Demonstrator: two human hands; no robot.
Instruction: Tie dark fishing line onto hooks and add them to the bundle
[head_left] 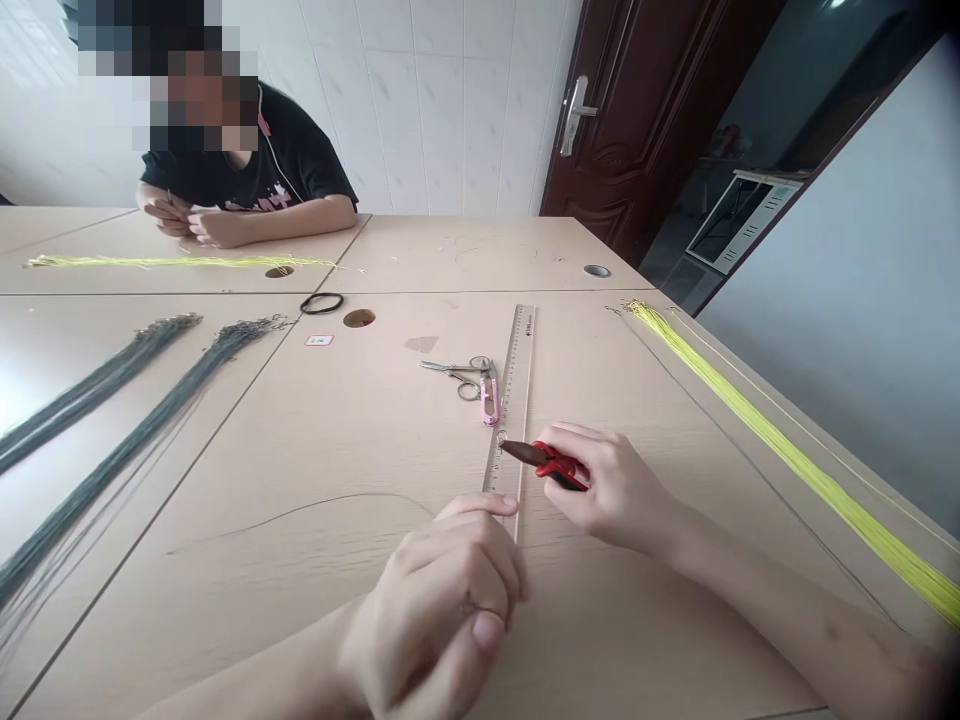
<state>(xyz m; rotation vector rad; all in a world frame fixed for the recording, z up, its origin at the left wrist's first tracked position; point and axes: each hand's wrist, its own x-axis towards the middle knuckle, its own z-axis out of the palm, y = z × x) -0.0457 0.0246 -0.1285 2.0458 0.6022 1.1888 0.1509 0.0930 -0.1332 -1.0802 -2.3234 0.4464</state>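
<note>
My right hand (607, 485) grips red-handled pliers (553, 465), and their dark metal jaws point left at a steel ruler (511, 420) lying on the table. My left hand (431, 610) is curled at the ruler's lower end, with its fingertips over the edge. A thin dark wire (315, 505) runs across the table and disappears under those fingers. Above both hands, a pair of steel scissors (459, 377) lies beside the ruler, and pink-handled thread snips (489, 397) rest against it. Whatever the plier jaws hold is too fine to tell.
Bundles of dark grey wire (127, 430) lie on the left, and yellow wire bundles (817, 480) lie on the right and far side. A black rubber band (322, 303) sits near a table hole (359, 318). Across the table, a co-worker's hands (180, 220) work together.
</note>
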